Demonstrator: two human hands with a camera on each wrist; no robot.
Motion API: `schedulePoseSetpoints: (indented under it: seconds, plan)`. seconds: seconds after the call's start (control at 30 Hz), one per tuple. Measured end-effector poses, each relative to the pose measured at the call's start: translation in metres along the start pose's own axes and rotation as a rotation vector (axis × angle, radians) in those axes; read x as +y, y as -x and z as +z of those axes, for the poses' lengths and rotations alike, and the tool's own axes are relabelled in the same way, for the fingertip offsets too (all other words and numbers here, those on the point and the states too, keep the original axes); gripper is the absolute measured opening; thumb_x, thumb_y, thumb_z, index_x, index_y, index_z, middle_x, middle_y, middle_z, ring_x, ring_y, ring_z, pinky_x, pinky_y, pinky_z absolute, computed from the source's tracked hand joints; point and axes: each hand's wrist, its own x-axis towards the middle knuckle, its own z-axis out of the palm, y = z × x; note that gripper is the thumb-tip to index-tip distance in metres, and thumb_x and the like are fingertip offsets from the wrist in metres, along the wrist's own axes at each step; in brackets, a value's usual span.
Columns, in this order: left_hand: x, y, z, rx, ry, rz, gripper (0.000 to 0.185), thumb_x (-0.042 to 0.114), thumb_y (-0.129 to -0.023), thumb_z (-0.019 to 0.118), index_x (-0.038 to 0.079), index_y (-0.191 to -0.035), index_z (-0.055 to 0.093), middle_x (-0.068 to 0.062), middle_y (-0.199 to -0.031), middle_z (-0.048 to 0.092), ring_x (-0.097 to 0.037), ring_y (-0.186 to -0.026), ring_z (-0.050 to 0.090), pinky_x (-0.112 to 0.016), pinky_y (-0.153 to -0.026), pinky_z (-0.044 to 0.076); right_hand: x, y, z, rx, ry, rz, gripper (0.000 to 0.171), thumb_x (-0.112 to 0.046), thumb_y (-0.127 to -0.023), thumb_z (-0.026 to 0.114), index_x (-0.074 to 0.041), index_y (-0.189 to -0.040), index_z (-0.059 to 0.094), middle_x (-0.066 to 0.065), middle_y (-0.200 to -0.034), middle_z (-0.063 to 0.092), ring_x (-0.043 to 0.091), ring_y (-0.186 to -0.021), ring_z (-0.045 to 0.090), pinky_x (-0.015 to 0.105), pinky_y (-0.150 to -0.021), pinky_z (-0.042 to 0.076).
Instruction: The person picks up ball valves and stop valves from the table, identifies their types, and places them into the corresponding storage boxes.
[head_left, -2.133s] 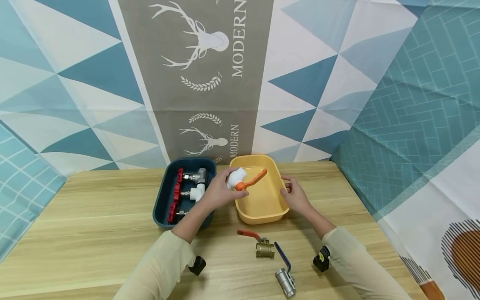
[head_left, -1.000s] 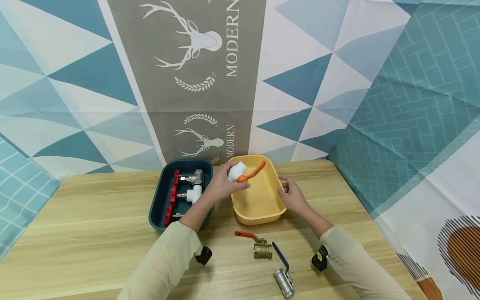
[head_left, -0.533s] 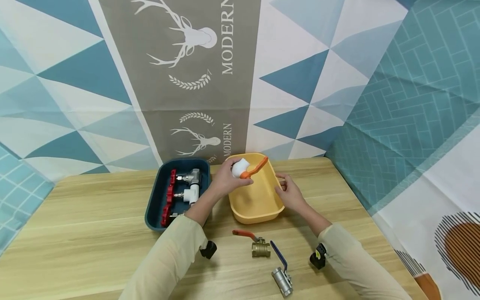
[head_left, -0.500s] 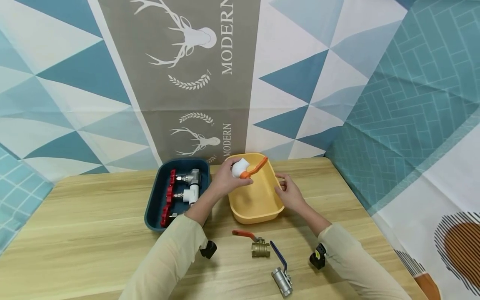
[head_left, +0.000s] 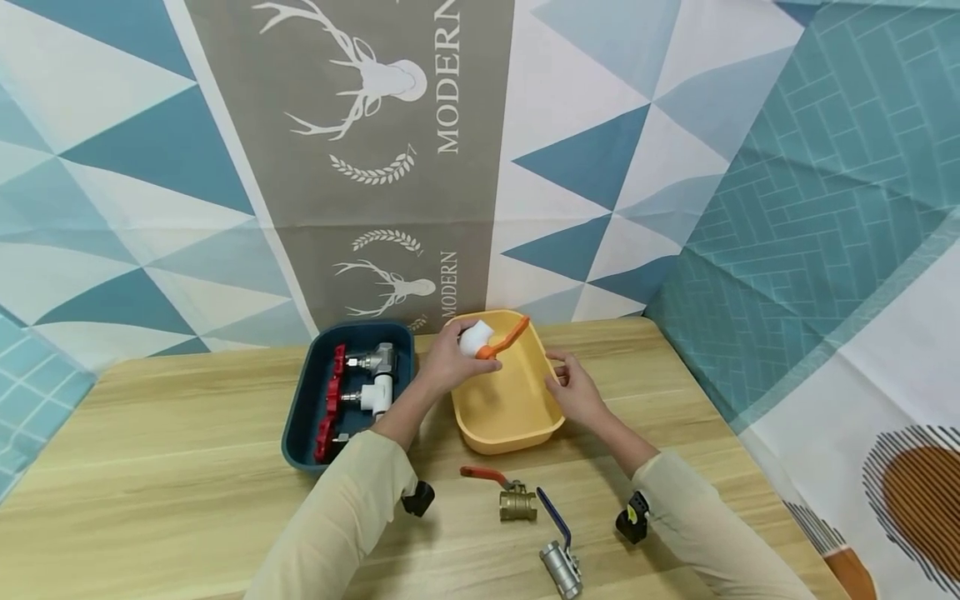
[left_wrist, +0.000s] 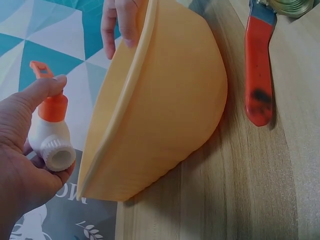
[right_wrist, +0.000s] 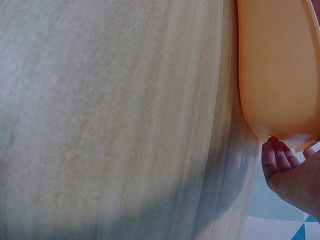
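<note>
My left hand point(head_left: 448, 364) grips a white plastic valve point(head_left: 477, 339) with an orange lever, holding it in the air above the far left corner of the yellow tub point(head_left: 504, 445). In the left wrist view the valve point(left_wrist: 52, 137) sits in my palm, thumb on its orange neck, just outside the tub's rim point(left_wrist: 112, 125). My right hand point(head_left: 573, 390) holds the tub's right rim, thumb inside and fingers outside. The right wrist view shows its fingertips point(right_wrist: 274, 155) against the tub's outer wall point(right_wrist: 280, 65). The tub's inside looks bare.
A dark blue tub point(head_left: 298, 421) left of the yellow one holds several red-handled valves point(head_left: 360, 379). On the wooden table point(head_left: 187, 467) in front lie a brass valve point(head_left: 516, 502) with a red lever point(left_wrist: 258, 75) and a steel valve point(head_left: 559, 568) with a blue lever.
My left hand has carried the white valve a little farther back over the yellow tub's far corner. The right hand has stayed on the rim. The head view has drifted slightly.
</note>
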Motion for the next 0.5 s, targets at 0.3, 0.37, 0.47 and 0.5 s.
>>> schedulePoseSetpoints:
  seconds: [0.3, 0.37, 0.47, 0.5]
  plan:
    - [-0.008, -0.008, 0.002, -0.008, 0.005, -0.017, 0.08, 0.025, -0.069, 0.083, 0.01, -0.136, 0.042, -0.011, -0.129, 0.049, -0.027, -0.104, 0.053, -0.039, -0.089, 0.051, 0.002, 0.0, 0.0, 0.008, -0.003, -0.016, 0.043, -0.004, -0.095, 0.05, -0.004, -0.136, 0.04, 0.025, -0.112, 0.057, 0.023, -0.086, 0.054, 0.025, -0.066, 0.049]
    - [-0.01, -0.009, 0.002, -0.007, -0.001, -0.011, 0.08, 0.024, -0.07, 0.083, 0.009, -0.136, 0.041, -0.011, -0.129, 0.049, -0.027, -0.104, 0.053, -0.039, -0.089, 0.051, 0.002, -0.001, 0.0, 0.007, -0.008, -0.015, 0.043, -0.003, -0.095, 0.05, -0.004, -0.136, 0.04, 0.025, -0.112, 0.057, 0.023, -0.086, 0.055, 0.025, -0.066, 0.049]
    - [-0.012, -0.011, 0.003, -0.003, -0.011, -0.008, 0.08, 0.024, -0.07, 0.083, 0.008, -0.136, 0.041, -0.012, -0.13, 0.049, -0.028, -0.104, 0.053, -0.039, -0.089, 0.05, 0.003, -0.001, 0.0, 0.012, -0.003, -0.007, 0.043, -0.004, -0.095, 0.051, -0.005, -0.136, 0.041, 0.024, -0.111, 0.057, 0.023, -0.086, 0.055, 0.025, -0.065, 0.049]
    - [-0.012, -0.012, 0.003, -0.001, -0.015, -0.007, 0.08, 0.024, -0.07, 0.083, 0.008, -0.136, 0.041, -0.012, -0.13, 0.049, -0.027, -0.105, 0.053, -0.039, -0.089, 0.05, 0.003, -0.001, 0.0, 0.013, 0.0, -0.003, 0.042, -0.005, -0.095, 0.051, -0.005, -0.136, 0.041, 0.023, -0.111, 0.057, 0.022, -0.086, 0.055, 0.025, -0.065, 0.049]
